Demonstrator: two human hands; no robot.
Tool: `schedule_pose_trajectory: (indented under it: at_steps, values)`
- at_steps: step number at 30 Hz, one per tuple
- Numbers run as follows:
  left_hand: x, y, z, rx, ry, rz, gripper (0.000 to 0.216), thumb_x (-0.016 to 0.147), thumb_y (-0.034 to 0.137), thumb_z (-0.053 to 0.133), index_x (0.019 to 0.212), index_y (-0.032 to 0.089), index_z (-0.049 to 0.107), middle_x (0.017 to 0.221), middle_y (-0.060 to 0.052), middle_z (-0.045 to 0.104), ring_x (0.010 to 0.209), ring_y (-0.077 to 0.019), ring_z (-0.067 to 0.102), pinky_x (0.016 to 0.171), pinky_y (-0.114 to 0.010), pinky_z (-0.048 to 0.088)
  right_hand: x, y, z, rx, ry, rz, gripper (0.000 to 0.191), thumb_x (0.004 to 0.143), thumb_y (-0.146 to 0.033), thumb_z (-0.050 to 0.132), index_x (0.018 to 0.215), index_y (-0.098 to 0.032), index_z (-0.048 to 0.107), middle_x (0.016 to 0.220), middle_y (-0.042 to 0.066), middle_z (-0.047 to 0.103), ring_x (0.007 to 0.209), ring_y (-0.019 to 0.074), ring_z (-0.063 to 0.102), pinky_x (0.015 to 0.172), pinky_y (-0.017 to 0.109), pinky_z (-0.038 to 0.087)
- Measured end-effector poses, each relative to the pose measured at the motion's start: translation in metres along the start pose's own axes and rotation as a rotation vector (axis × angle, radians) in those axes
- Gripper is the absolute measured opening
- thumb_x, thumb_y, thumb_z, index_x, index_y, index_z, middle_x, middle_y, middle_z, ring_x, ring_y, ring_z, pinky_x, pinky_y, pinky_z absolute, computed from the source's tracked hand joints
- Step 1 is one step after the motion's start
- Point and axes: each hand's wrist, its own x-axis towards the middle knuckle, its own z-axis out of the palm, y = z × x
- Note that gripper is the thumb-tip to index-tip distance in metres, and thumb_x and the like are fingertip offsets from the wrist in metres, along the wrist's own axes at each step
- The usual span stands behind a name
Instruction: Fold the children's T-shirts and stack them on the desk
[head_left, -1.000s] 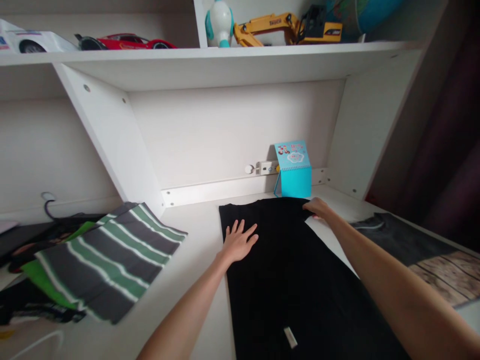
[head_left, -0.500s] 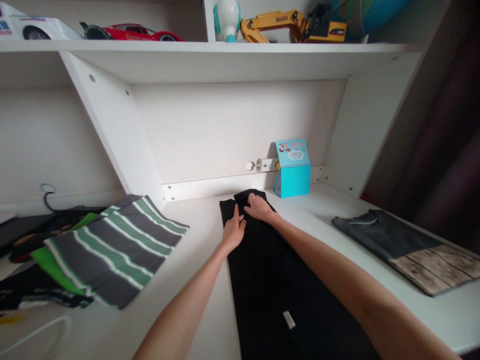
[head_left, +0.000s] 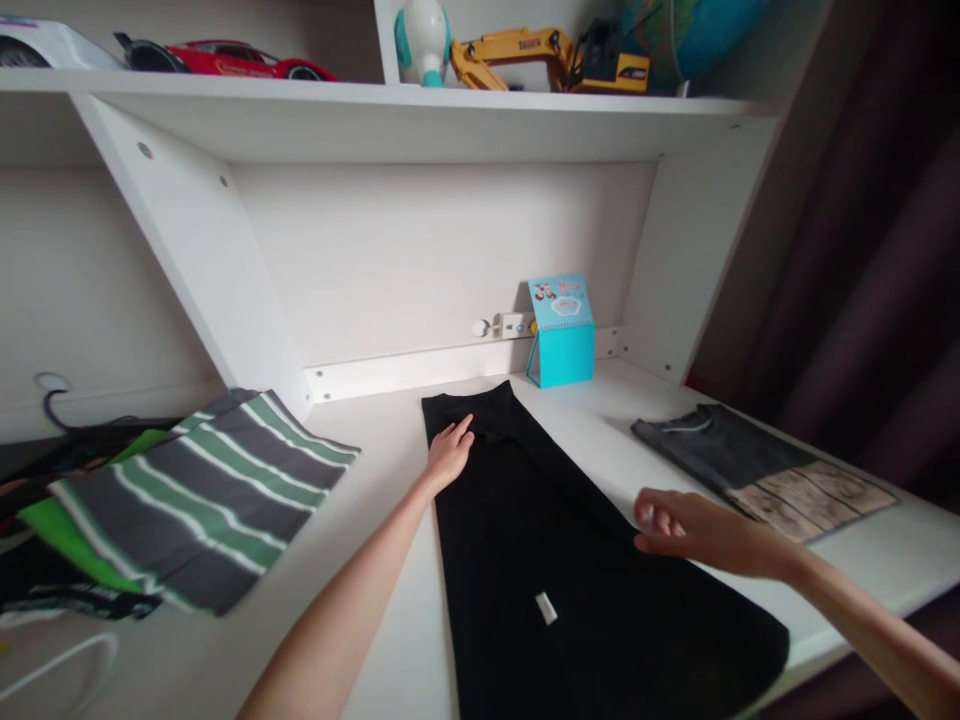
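Note:
A black garment point(head_left: 555, 560) lies lengthwise on the white desk point(head_left: 390, 500), folded narrow at its far end, with a small white tag point(head_left: 545, 607) near the front. My left hand point(head_left: 448, 452) rests flat and open on the garment's far left edge. My right hand point(head_left: 686, 530) hovers over the garment's right edge, fingers loosely curled and slightly blurred, with nothing in it.
A grey-and-green striped shirt point(head_left: 202, 500) lies on the left over other clothes. A folded dark shirt with a printed panel point(head_left: 757, 465) lies at the right. A blue desk calendar point(head_left: 559, 330) stands at the back wall. Toy cars and a yellow excavator point(head_left: 540, 55) sit on the shelf above.
My right hand carried the garment's right side over to the left, then let go and drew back toward the near right. The left hand stayed at the far left edge.

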Motion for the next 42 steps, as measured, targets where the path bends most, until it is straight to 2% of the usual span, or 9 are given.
schedule_pose_trajectory:
  at_steps: [7, 11, 15, 19, 22, 27, 32, 36, 42]
  values:
    - [0.013, -0.001, -0.003, -0.232, 0.005, -0.006, 0.044, 0.089, 0.034, 0.035, 0.128, 0.017, 0.048, 0.134, -0.004, 0.044, 0.126, -0.0171, 0.036, 0.106, -0.029, 0.024, -0.041, -0.017, 0.026, -0.165, 0.223, 0.075, 0.026, 0.077, -0.036, 0.049, 0.099, -0.025, 0.057, 0.099, 0.008, 0.064, 0.091, 0.0269, 0.060, 0.077, 0.038, 0.045]
    - [0.023, 0.010, -0.007, -0.344, 0.131, 0.038, 0.045, 0.089, 0.040, 0.035, 0.123, 0.015, 0.052, 0.128, -0.006, 0.051, 0.120, -0.0182, 0.044, 0.101, -0.028, 0.032, -0.048, -0.036, 0.029, -0.073, 0.260, 0.023, 0.024, 0.077, -0.035, 0.048, 0.099, -0.031, 0.055, 0.102, 0.007, 0.063, 0.089, 0.0270, 0.061, 0.073, 0.039, 0.047]
    - [0.024, 0.008, 0.000, -0.279, 0.268, -0.100, 0.038, 0.088, 0.038, 0.042, 0.112, 0.015, 0.060, 0.116, -0.007, 0.061, 0.105, -0.0205, 0.057, 0.091, -0.030, 0.042, -0.062, -0.069, 0.021, 0.033, -0.093, -0.051, 0.043, 0.070, -0.037, 0.060, 0.112, -0.035, 0.052, 0.099, 0.008, 0.065, 0.089, 0.0296, 0.061, 0.072, 0.040, 0.048]
    - [0.019, 0.002, 0.008, -0.241, 0.277, -0.158, 0.035, 0.082, 0.032, 0.054, 0.110, 0.010, 0.060, 0.114, -0.012, 0.061, 0.095, -0.0201, 0.061, 0.088, -0.029, 0.044, -0.053, -0.092, -0.018, 0.139, -0.544, -0.205, 0.046, 0.079, -0.047, 0.052, 0.120, -0.029, 0.048, 0.074, 0.005, 0.067, 0.069, 0.0240, 0.065, 0.055, 0.030, 0.047]
    - [0.015, 0.003, 0.010, -0.227, 0.283, -0.145, 0.033, 0.079, 0.030, 0.058, 0.106, 0.012, 0.061, 0.110, -0.011, 0.063, 0.087, -0.0184, 0.063, 0.085, -0.029, 0.046, -0.005, -0.086, -0.044, 0.271, -0.606, -0.337, 0.040, 0.086, -0.042, 0.044, 0.119, -0.020, 0.048, 0.081, 0.006, 0.067, 0.067, 0.0182, 0.066, 0.056, 0.024, 0.046]
    - [0.012, 0.007, 0.012, -0.249, 0.290, -0.125, 0.028, 0.078, 0.024, 0.059, 0.105, 0.014, 0.062, 0.108, -0.008, 0.063, 0.080, -0.0157, 0.063, 0.080, -0.028, 0.049, 0.135, -0.064, -0.044, -0.072, 0.019, -0.279, 0.025, 0.086, -0.020, 0.039, 0.098, -0.016, 0.061, 0.089, 0.006, 0.067, 0.085, 0.0177, 0.063, 0.077, 0.026, 0.045]
    - [0.008, 0.007, 0.015, -0.302, 0.301, -0.053, 0.038, 0.083, 0.028, 0.053, 0.119, 0.013, 0.054, 0.129, -0.013, 0.046, 0.074, -0.0114, 0.062, 0.079, -0.027, 0.050, 0.246, -0.069, -0.019, -0.139, 0.209, -0.237, 0.040, 0.086, -0.011, 0.035, 0.122, -0.015, 0.051, 0.129, 0.007, 0.049, 0.120, 0.0166, 0.043, 0.100, 0.027, 0.029]
    - [0.008, 0.005, 0.019, -0.372, 0.270, -0.034, 0.051, 0.082, 0.035, 0.054, 0.127, 0.015, 0.045, 0.136, -0.016, 0.035, 0.068, -0.0099, 0.062, 0.074, -0.027, 0.052, 0.288, -0.064, 0.001, -0.152, 0.218, -0.173, 0.042, 0.090, -0.021, 0.035, 0.130, -0.012, 0.043, 0.137, 0.009, 0.040, 0.127, 0.0165, 0.034, 0.103, 0.029, 0.025]
    - [0.009, 0.003, 0.021, -0.529, 0.266, -0.107, 0.045, 0.081, 0.019, 0.051, 0.125, 0.015, 0.046, 0.133, -0.015, 0.033, 0.062, -0.0069, 0.064, 0.060, -0.018, 0.052, 0.308, -0.045, 0.030, -0.158, 0.262, 0.055, 0.059, 0.092, -0.046, 0.022, 0.140, -0.013, 0.023, 0.146, 0.011, 0.019, 0.134, 0.0238, 0.014, 0.104, 0.045, 0.021]
